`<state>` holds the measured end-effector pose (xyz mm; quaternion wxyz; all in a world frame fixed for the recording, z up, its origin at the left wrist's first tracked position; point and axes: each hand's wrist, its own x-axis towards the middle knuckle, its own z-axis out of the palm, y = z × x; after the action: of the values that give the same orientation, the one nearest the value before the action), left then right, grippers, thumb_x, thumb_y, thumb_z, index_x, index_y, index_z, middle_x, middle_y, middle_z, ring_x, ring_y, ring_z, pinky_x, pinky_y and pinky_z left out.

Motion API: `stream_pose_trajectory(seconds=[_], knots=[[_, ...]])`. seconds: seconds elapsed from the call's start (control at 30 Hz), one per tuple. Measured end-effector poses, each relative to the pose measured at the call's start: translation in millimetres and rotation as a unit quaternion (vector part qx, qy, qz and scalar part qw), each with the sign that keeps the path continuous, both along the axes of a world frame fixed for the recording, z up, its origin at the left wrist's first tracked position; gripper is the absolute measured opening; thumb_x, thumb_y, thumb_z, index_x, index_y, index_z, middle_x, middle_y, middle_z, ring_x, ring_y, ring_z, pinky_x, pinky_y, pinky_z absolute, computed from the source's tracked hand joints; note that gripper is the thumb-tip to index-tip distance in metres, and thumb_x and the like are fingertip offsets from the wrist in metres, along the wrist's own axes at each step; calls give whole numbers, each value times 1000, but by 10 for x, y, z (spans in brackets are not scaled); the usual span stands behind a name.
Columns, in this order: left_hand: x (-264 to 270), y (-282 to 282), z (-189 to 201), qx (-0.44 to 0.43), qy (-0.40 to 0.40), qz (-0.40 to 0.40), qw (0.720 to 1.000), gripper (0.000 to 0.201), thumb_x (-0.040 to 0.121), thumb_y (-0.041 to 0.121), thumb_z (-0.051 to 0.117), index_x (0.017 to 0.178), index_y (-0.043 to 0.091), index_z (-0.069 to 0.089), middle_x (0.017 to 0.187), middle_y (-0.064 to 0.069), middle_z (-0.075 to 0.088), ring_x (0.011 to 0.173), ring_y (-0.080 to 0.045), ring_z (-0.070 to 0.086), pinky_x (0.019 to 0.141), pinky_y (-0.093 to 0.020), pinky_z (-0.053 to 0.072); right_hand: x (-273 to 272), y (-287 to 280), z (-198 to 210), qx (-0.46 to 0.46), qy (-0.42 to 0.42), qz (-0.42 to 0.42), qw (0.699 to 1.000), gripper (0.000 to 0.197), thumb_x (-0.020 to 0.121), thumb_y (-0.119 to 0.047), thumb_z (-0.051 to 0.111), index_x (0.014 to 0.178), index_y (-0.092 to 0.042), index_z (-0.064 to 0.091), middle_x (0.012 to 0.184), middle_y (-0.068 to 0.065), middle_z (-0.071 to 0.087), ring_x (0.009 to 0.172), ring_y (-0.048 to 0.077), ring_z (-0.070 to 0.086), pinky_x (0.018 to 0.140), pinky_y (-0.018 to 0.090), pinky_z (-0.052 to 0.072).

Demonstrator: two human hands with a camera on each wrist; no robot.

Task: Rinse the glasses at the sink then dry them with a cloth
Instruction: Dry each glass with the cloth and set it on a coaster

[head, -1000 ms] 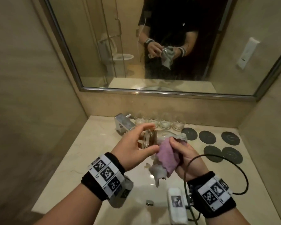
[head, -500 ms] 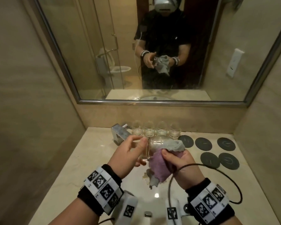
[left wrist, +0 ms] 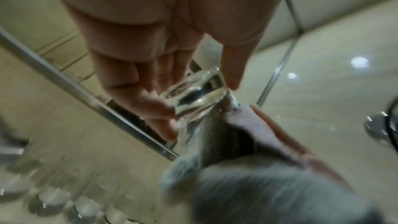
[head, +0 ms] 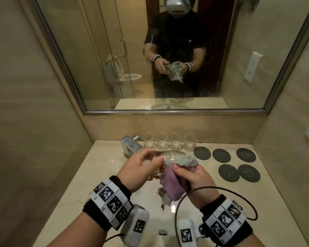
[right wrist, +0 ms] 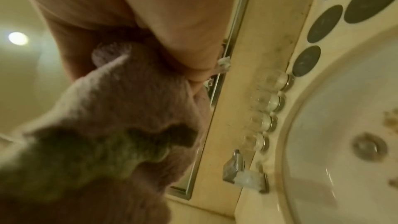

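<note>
I judge this to be the drying step. My left hand (head: 141, 168) pinches the thick base of a glass (head: 165, 160), thumb on one side and fingertips (left wrist: 159, 106) on the other, so that grip is narrow and holding the glass on its side above the sink (right wrist: 323, 168). My right hand (head: 194, 177) has its fingers curled round a purple and grey cloth (head: 171, 182), bunched over the far end of the glass; the cloth touches the glass right beside my left fingertips. In the left wrist view the glass (left wrist: 200, 96) lies between thumb and fingers with the cloth (left wrist: 247, 176) wrapped over the part leading away from them. I cannot tell whether any cloth is pushed inside the mouth.

Beyond both hands, against the back wall, four more glasses (head: 169, 142) stand upright in a row on the table (head: 100, 166), just right of the tap (head: 130, 145). Further right of my right hand lie five dark round coasters (head: 227, 164), all bare.

The next move, as I see it, calls for turning the glass with the left hand while the right keeps the cloth pressed on, then setting it down upright. The pinch on wet glass looks slippery, so I would keep it over the sink and not squeeze hard.
</note>
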<state>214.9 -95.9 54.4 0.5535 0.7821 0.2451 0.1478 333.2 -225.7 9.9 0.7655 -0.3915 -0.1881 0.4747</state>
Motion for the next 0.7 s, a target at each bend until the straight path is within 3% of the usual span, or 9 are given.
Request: stream_pose_trajectory(seconds=[0.07, 0.13, 0.23, 0.3, 0.37, 0.5, 0.57, 0.63, 0.7], knots=[[-44, 26, -30, 142, -13, -57, 988, 47, 83, 25, 73, 125, 32, 52, 111, 10, 63, 93, -1, 62, 78, -15, 49, 22, 9, -7, -2, 63, 8, 998, 50, 72, -17, 80, 107, 13, 61, 108, 31, 62, 89, 34, 66, 84, 46, 56], [-58, 39, -92, 189, -18, -62, 980, 55, 78, 35, 77, 124, 44, 48, 120, 19, 57, 99, 2, 59, 80, -14, 48, 36, 2, -16, -7, 95, 7, 995, 63, 69, -20, 80, 115, 16, 55, 114, 32, 60, 93, 35, 63, 95, 50, 49], [-25, 23, -52, -38, -17, 15, 999, 60, 74, 67, 65, 122, 32, 55, 107, 8, 63, 77, -11, 66, 61, -25, 51, 17, 10, -59, -11, 41, 7, 999, 53, 69, -19, 80, 107, 12, 62, 104, 30, 65, 86, 36, 67, 77, 47, 57], [12, 54, -59, -83, 2, 35, 996, 48, 79, 60, 59, 108, 21, 61, 93, -2, 67, 66, -17, 66, 54, -27, 48, -8, 19, -72, -13, -5, -1, 1000, 36, 73, -14, 74, 101, 7, 68, 101, 29, 68, 83, 36, 69, 69, 43, 58], [-31, 42, -34, -5, -13, 1, 1000, 40, 80, 47, 63, 110, 21, 62, 93, 3, 68, 71, -12, 67, 61, -25, 50, -1, 23, -67, 2, -11, -5, 1000, 34, 70, -12, 77, 98, 5, 70, 98, 27, 69, 82, 33, 69, 68, 38, 58], [-60, 82, -110, 241, -27, -68, 968, 58, 82, 32, 74, 134, 30, 49, 126, 19, 52, 110, 1, 54, 86, -15, 47, 75, 28, -84, 2, 54, 18, 998, 33, 72, -16, 77, 97, 4, 69, 100, 27, 64, 84, 32, 66, 78, 43, 57], [-18, 51, -82, 108, 2, -11, 994, 60, 82, 48, 69, 135, 34, 44, 125, 15, 54, 102, -8, 62, 77, -21, 53, 88, 38, -100, -11, 34, 9, 999, 44, 71, -20, 79, 100, 10, 66, 101, 28, 64, 83, 33, 66, 76, 44, 57], [36, 50, -51, -104, 11, 41, 994, 56, 79, 62, 60, 120, 24, 55, 110, 2, 63, 75, -19, 69, 56, -23, 51, 60, 59, -94, -18, 0, 7, 1000, 66, 57, -28, 90, 102, 13, 64, 98, 30, 66, 80, 36, 67, 70, 46, 58], [48, 79, -46, -135, 15, 36, 990, 48, 75, 56, 59, 102, 16, 61, 90, -5, 67, 58, -21, 65, 48, -24, 46, 51, 73, -93, -13, -30, 1, 999, 68, 52, -31, 92, 102, 8, 67, 99, 29, 68, 82, 37, 68, 70, 47, 58]])
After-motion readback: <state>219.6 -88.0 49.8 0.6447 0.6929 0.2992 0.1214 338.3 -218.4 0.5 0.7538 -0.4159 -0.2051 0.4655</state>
